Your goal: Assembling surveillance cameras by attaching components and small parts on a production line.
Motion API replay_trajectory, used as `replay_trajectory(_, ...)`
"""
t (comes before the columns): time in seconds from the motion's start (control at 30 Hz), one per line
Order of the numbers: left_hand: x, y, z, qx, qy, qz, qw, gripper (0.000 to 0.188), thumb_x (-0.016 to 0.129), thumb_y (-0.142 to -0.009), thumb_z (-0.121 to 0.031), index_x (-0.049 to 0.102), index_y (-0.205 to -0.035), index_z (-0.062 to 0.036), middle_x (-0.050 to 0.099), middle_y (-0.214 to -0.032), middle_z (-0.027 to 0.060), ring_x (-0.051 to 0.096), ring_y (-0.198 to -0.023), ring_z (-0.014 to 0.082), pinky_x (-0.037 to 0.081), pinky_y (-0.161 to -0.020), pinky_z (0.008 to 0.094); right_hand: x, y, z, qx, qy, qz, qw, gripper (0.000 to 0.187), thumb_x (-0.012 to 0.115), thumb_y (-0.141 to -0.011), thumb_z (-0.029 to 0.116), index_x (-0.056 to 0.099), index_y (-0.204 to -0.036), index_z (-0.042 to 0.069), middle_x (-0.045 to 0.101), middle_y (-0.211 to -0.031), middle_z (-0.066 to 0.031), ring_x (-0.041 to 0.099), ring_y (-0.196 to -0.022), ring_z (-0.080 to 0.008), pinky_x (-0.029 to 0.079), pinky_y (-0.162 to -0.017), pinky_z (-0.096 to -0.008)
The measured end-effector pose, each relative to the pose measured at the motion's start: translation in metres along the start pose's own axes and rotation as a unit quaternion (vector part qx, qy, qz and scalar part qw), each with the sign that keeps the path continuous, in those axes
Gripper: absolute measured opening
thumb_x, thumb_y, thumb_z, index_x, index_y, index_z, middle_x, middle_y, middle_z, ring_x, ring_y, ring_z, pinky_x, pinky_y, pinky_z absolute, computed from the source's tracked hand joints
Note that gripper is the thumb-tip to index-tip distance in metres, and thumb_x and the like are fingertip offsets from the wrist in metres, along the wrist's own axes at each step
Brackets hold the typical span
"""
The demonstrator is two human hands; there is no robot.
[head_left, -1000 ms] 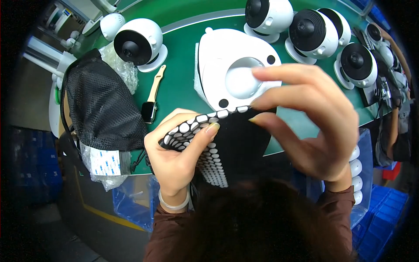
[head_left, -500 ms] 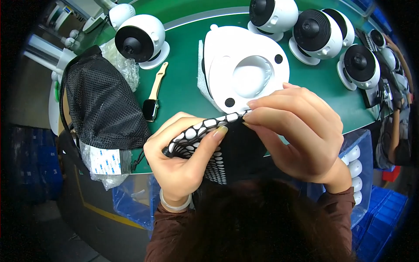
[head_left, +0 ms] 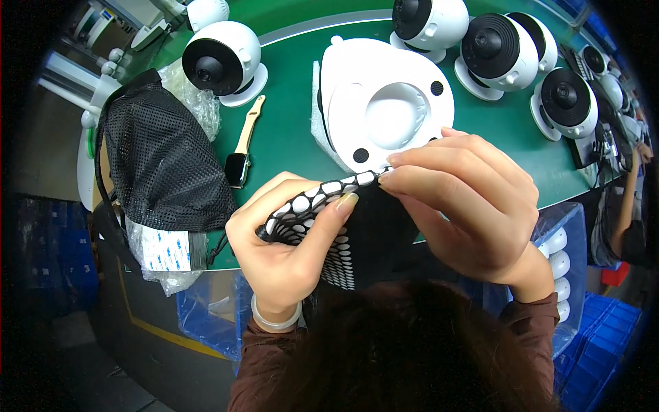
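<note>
A curled black sheet with rows of white oval dots (head_left: 300,204) lies between my two hands at the near edge of the table. My left hand (head_left: 274,254) is closed round it, thumb pressed on the dotted face. At the sheet's far right edge, the fingertips of my right hand (head_left: 473,206) pinch together; any small piece between them is hidden. Just beyond them rests a white rounded housing (head_left: 343,82) with a round recess (head_left: 395,118). Two black round pads show on it, one near pad (head_left: 361,155) and one far pad (head_left: 437,88).
White ball-shaped cameras with black fronts stand at the far left (head_left: 233,55) and far right (head_left: 498,55). Left of my hands are a black mesh bag (head_left: 165,151), bubble wrap (head_left: 199,110) and a smartwatch (head_left: 237,169). A clear blue bin (head_left: 570,275) with white parts sits at right.
The sheet's far edge and my right fingertips have shifted very slightly up and left. My left hand keeps its grip.
</note>
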State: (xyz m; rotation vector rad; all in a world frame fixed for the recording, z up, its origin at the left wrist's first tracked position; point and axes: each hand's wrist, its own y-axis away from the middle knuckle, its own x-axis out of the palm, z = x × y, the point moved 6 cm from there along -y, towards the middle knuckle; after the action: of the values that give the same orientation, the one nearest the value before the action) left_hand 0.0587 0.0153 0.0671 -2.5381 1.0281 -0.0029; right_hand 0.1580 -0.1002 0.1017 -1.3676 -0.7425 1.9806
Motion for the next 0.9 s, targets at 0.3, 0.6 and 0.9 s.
replay_trajectory(0.3, 0.0, -0.001, -0.001, 0.004, 0.003, 0.001, 1.0, 0.009, 0.064, -0.063, 0.008, 0.058, -0.069, 0.0069, 0.056, -0.062, 0.0057, 0.05, -0.053, 0.0056, 0.035, -0.047, 0.0157, 0.002, 0.0, 0.0, 0.012, 0.007, 0.005, 1.0, 0.019, 0.068, -0.06, 0.0, 0.06, -0.076, 0.007, 0.062, -0.076, -0.0055, 0.06, -0.068, -0.0212, 0.048, -0.068, -0.0329)
replay_trajectory(0.6, 0.002, -0.008, -0.001, 0.033, -0.028, 0.004, 0.999, 0.01, 0.063, -0.063, 0.009, 0.059, -0.071, 0.006, 0.056, -0.066, 0.0079, 0.052, -0.058, 0.0091, 0.038, -0.052, 0.0181, -0.007, -0.017, -0.003, 0.021, -0.082, 0.037, 0.996, 0.015, 0.063, -0.062, -0.003, 0.058, -0.075, 0.004, 0.06, -0.095, -0.0148, 0.058, -0.085, -0.0254, 0.044, -0.077, -0.0335)
replay_trajectory(0.9, 0.019, -0.008, -0.006, 0.1, -0.098, 0.063, 0.988, 0.015, 0.067, -0.062, 0.003, 0.062, -0.076, 0.0004, 0.06, -0.079, 0.0094, 0.061, -0.063, 0.018, 0.045, -0.056, 0.0224, 0.007, -0.041, -0.034, 0.103, -0.119, -0.01, 0.987, 0.007, 0.059, -0.071, 0.001, 0.057, -0.075, -0.003, 0.061, -0.092, -0.0145, 0.058, -0.085, -0.0183, 0.043, -0.076, -0.0266)
